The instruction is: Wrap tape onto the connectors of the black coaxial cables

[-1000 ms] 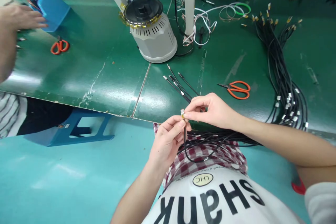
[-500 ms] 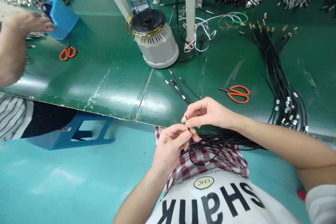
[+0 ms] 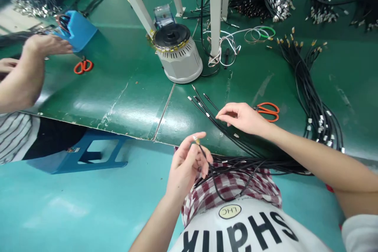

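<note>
In the head view my left hand (image 3: pixel 187 163) is closed around a thin black cable (image 3: pixel 214 183). The cable's metal connector tip (image 3: pixel 196 139) sticks up by the thumb and forefinger. Apart from it, up and to the right, my right hand (image 3: pixel 240 118) is in a pinch over the table; anything between its fingertips is too small to make out. Loose black cables (image 3: pixel 210 120) with metal ends run beneath that hand to the table edge. More black cables (image 3: pixel 265 164) lie across my lap. Orange-handled scissors (image 3: pixel 268 112) lie just behind my right wrist, partly hidden by it.
A grey round machine (image 3: pixel 181 61) with a black top stands ahead, beside white posts (image 3: pixel 215 15). Bundled black cables (image 3: pixel 313 90) lie on the right. To the left, a co-worker's hand (image 3: pixel 49 45) is near a blue holder (image 3: pixel 78 31) and second scissors (image 3: pixel 83 66).
My hands have drawn apart: the right moved up and rightward off the connector, the left slightly down with the cable still in it. The view has shifted slightly, too.
</note>
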### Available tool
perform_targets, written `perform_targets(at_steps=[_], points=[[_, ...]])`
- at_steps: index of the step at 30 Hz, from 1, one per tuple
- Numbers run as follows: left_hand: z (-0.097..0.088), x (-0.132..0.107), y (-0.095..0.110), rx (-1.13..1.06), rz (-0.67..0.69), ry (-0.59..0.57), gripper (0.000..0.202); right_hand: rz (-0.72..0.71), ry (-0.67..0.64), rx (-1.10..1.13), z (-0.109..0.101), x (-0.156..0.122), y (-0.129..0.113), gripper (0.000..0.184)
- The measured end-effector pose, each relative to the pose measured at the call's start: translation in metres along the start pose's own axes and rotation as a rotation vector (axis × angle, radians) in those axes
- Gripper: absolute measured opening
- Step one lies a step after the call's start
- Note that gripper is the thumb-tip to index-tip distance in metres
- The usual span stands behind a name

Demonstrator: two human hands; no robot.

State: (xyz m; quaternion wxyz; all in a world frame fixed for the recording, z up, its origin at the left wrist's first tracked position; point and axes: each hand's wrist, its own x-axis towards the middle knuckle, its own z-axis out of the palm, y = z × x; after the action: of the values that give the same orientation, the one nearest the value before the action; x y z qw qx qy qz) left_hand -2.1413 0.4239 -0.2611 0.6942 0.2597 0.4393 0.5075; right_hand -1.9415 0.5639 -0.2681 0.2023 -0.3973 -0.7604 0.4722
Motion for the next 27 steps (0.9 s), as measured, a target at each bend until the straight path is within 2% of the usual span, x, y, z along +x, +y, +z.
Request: perform_targets(at_steps=[3, 6, 9, 14, 15, 17, 19, 22, 24, 27], points=[[-0.015, -0.003, 0.002, 0.054, 0.036, 0.053, 0.02, 0.036, 0.024, -0.439, 0.001, 0.001, 0.005, 0.025], [-0.032, -0.004, -0.002, 0.134, 0.063, 0.153, 0.014, 0.13, -0.024, -0.635, 0.012, 0.002, 0.007, 0.032], [-0.05, -0.006, -0.008, 0.402, 0.093, 0.303, 0.021, 0.195, -0.063, -0.646, 0.021, 0.005, 0.007, 0.024], [-0.07, -0.016, -0.007, 1.205, 0.142, 0.436, 0.033, 0.244, -0.088, -0.532, 0.018, 0.011, 0.009, 0.02], [-0.07, -0.018, -0.005, 1.292, 0.172, 0.466, 0.034, 0.25, -0.102, -0.495, 0.017, 0.012, 0.009, 0.022], [-0.067, -0.019, -0.001, 1.313, 0.263, 0.501, 0.033, 0.26, -0.141, -0.412, 0.013, 0.012, 0.009, 0.025], [-0.059, -0.014, 0.002, 1.212, 0.335, 0.444, 0.028, 0.264, -0.184, -0.331, 0.008, 0.01, 0.008, 0.025], [-0.045, 0.002, 0.004, 1.067, 0.32, 0.289, 0.024, 0.248, -0.221, -0.242, 0.001, 0.005, 0.005, 0.024], [-0.036, 0.015, 0.005, 1.028, 0.292, 0.222, 0.023, 0.217, -0.132, -0.288, -0.002, 0.001, 0.002, 0.027], [-0.025, 0.03, 0.005, 1.054, 0.31, 0.188, 0.018, 0.141, 0.119, -0.529, 0.002, -0.002, -0.002, 0.032]])
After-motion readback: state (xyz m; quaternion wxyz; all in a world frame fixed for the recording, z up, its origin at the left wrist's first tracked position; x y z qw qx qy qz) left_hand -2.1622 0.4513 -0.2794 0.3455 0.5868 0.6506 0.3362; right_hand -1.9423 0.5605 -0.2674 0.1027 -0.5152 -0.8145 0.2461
